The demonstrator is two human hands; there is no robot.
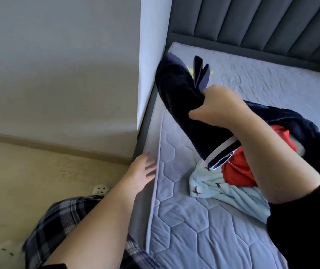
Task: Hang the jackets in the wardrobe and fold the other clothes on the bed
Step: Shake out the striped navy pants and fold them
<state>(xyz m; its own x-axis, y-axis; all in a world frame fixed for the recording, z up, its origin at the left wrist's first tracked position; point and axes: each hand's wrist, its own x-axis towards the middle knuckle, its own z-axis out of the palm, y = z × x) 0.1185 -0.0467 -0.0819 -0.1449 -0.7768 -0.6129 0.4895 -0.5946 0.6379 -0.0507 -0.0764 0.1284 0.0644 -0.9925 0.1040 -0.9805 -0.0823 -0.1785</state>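
Above quilted mattress (194, 230), the right hand (219, 105) holds plush navy jacket (182, 100) in its grip; left hand (141, 171) splayed.

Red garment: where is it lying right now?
The red garment lies right of centre in the head view, on the mattress, partly under the navy jacket and against the light-blue garment.

Bed: quilted grey mattress (194, 230) right of white wall corner (151, 55), ribbed grey headboard (252, 20) behind.
Clothes: red garment (236, 171) behind pale-blue fleece (229, 193), both on mattress, navy velvet jacket (184, 98) over them.
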